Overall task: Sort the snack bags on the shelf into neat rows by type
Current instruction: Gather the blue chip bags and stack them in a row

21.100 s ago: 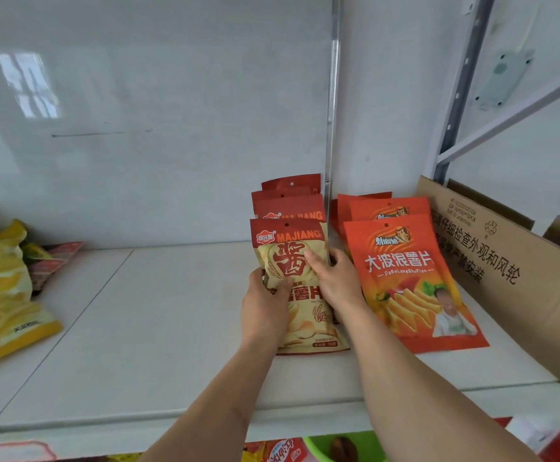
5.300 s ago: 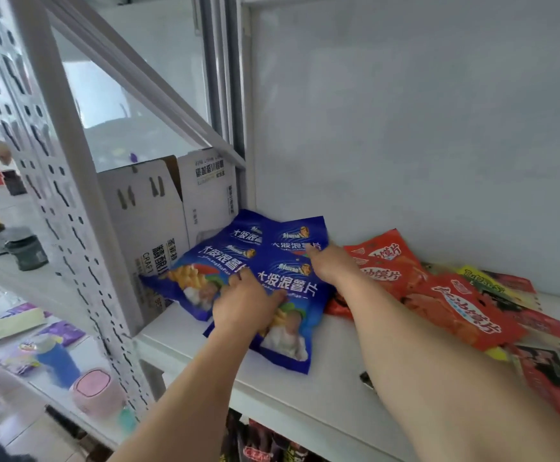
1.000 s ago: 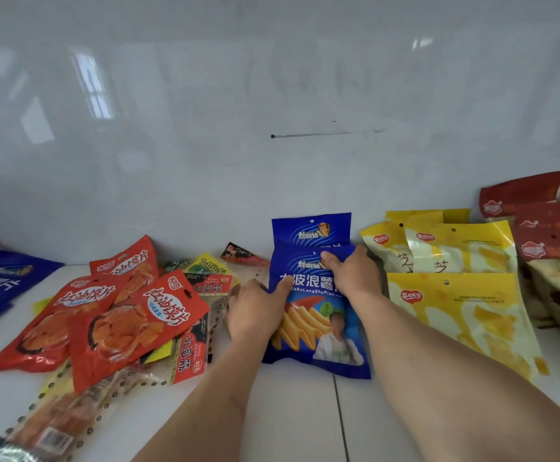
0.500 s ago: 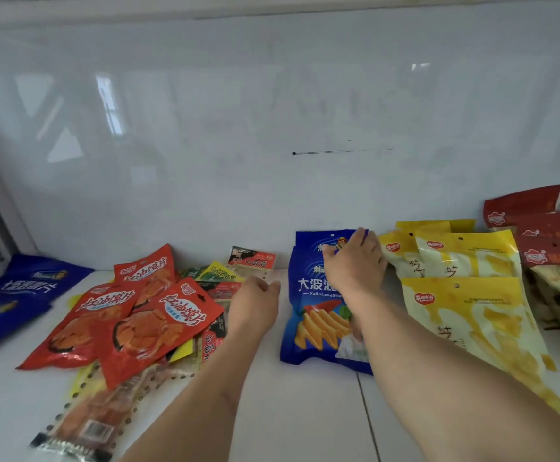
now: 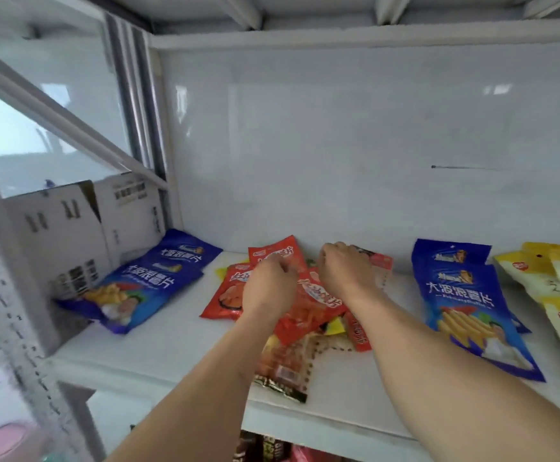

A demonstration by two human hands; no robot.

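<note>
Two hands, left hand (image 5: 269,288), right hand (image 5: 345,274), over glossy crinkled red bags (image 5: 318,300)

Both hands over the mixed snack pile, mid-shelf.
Left hand (image 5: 268,288) and right hand (image 5: 343,271) hovered, fingers curled, above the red bags (image 5: 318,301); grip could not be determined. Blue bags (image 5: 462,305) lay right, further blue bags (image 5: 152,278) left, on the white shelf (image 5: 172,348).

both hands (image 5: 268,288) (image 5: 345,271) reach forward, fingers seemingly curled.

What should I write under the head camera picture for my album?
Both hands, left hand and right hand, reach into a jumbled pile of red foil snack bags on the white shelf.
</note>
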